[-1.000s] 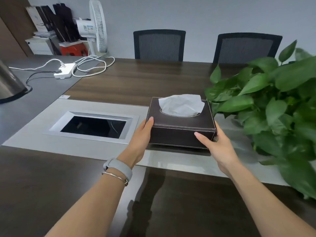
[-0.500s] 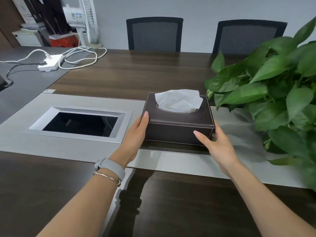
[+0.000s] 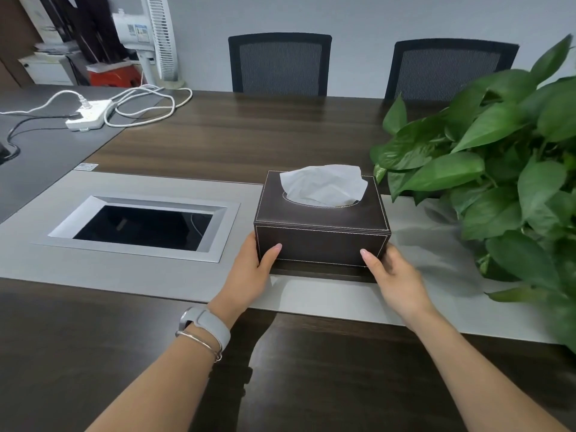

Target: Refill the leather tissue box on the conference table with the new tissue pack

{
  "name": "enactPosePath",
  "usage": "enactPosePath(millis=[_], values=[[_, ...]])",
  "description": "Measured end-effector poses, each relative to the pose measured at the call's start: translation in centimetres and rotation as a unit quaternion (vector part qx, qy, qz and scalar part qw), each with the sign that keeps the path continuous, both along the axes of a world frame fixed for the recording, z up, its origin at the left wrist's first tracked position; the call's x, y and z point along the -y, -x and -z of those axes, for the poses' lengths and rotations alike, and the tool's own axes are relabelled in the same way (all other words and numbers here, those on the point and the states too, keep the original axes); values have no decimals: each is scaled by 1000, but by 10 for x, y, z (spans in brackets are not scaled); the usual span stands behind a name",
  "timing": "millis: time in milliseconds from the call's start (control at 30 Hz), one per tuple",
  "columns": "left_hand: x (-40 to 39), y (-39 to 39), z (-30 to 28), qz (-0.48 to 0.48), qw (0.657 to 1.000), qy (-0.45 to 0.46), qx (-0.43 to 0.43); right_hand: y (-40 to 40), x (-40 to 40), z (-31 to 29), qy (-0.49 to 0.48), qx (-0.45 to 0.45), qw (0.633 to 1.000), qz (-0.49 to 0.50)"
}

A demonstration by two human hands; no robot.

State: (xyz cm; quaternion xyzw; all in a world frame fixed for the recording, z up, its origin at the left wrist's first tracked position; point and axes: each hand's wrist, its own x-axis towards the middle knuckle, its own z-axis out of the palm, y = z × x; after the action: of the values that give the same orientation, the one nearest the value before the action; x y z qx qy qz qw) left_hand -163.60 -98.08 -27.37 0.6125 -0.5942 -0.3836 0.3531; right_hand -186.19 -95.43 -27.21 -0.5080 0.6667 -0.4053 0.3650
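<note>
A dark brown leather tissue box (image 3: 321,241) with white stitching stands on the grey centre strip of the conference table (image 3: 327,297). A white tissue (image 3: 324,183) sticks up from the oval slot in its top. My left hand (image 3: 249,275) grips the box's lower left corner, thumb on the front face. My right hand (image 3: 396,275) grips the lower right corner the same way. The box looks raised a little above a dark base or shadow beneath it. No new tissue pack is in view.
A leafy green plant (image 3: 505,182) crowds the right side, close to the box. A recessed cable well (image 3: 140,226) opens in the grey strip to the left. A white power strip (image 3: 88,118) with cables lies far left. Two mesh chairs (image 3: 280,63) stand behind the table.
Both hands slid down from the box's sides to its lower front corners. The box appears lifted slightly. The camera view has shifted.
</note>
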Motion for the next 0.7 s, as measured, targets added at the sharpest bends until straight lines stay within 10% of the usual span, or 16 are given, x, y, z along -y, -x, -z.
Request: enactPosePath(millis=[700], values=[[-4,-8,-7,39,998,-27,35,0,-5,-8,-38,24,998,-36]])
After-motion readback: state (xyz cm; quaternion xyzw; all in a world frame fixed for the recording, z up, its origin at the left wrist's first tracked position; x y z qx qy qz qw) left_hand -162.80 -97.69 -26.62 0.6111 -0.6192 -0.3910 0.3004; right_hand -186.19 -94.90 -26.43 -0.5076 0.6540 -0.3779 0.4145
